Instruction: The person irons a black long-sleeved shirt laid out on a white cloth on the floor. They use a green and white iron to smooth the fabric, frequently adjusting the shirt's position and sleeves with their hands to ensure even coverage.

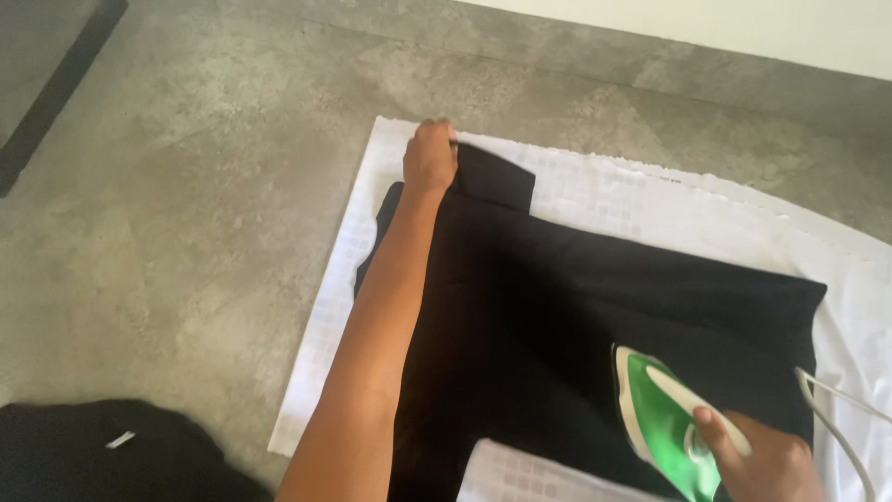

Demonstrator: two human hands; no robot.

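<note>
Soft, limp black garment (576,307) spread mid-frame on white cloth (650,200), left hand (430,156) pinching its upper-left corner, right hand (767,460) closed around heavy-looking green iron (664,418) lower right.

The bottom edge cut off the green iron (664,423) at its rear and the right hand (767,460) past the knuckles. The white cord (841,423) ran out of frame at lower right. The left forearm hid a strip of the black garment (595,307); the left hand (430,156) covered the garment's far corner. The white cloth (650,200) was cropped at right. A dark heap (102,455) at lower left was cropped, kind unclear.
</note>
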